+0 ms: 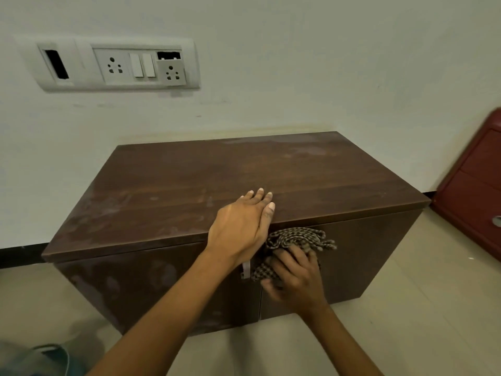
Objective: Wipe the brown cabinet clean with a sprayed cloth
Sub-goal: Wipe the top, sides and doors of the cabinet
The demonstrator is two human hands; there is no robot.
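Note:
A low brown cabinet (189,183) stands against the white wall, its top dull with pale dusty smears. My left hand (240,226) lies flat on the front edge of the top, fingers together, holding nothing. My right hand (294,278) presses a bunched checkered cloth (295,238) against the right front door, just below the top edge. The hand looks blurred. A small white handle (246,269) shows between the two doors, partly hidden by my left wrist.
A white switch and socket panel (119,66) sits on the wall at the upper left. A red plastic cabinet (477,191) leans at the right edge. Beige floor tiles (423,308) surround the cabinet. Something teal (51,356) lies at the bottom left.

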